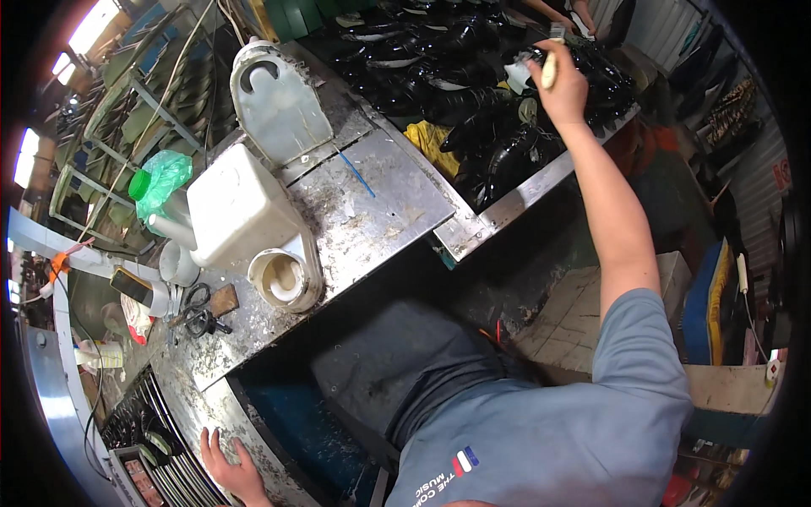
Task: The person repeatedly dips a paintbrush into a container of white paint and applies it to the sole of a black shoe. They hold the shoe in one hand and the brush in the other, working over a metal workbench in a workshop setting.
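The right hand holds a brush, tip pointing away from the body, near the shiny black pieces; the left hand (fingers apart, seemingly empty) is far.

The short-sleeved grey-blue T-shirt bears a red-white-blue chest print.

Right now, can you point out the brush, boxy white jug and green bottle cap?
Brush [550, 71]: head view, on its pale handle, in the right hand [566, 91].
Boxy white jug [236, 198]: head view, on its body.
Green bottle cap [140, 185]: head view, on its middle.
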A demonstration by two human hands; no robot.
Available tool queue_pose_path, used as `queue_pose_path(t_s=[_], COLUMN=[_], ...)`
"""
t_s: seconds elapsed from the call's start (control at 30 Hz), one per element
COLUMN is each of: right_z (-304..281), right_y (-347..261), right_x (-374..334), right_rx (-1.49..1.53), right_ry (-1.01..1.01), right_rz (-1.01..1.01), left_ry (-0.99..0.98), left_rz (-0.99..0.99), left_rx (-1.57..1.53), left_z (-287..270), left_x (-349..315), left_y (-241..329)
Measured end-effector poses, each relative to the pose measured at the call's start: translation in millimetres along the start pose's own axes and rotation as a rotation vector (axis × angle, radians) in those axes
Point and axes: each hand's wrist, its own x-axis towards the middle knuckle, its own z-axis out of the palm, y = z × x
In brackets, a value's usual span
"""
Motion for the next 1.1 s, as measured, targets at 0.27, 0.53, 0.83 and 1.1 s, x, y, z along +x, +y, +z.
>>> queue_pose_path(t_s=[0.27,0.53,0.83,1.1], right_z=[-81,-105,-98,-86], right_y=[-91,-177,-292,-395], right_x=[22,42,28,-79], right_rx=[0.423,0.802,1.384,2.021], right_ry=[0.031,-0.112,-0.41,-0.969], right_rz=[-0.187,-0.278,-0.1,0.249], left_ry=[-0.067,-0.162,-0.143,-0.556], left_rz=[0.192,0.428,0.126,-0.137], left_rx=[-0.342,-0.683,-1.547,-2.036], left_z=[10,21,23,31], left_x=[22,42,48,5], left_y=[88,178,177,157])
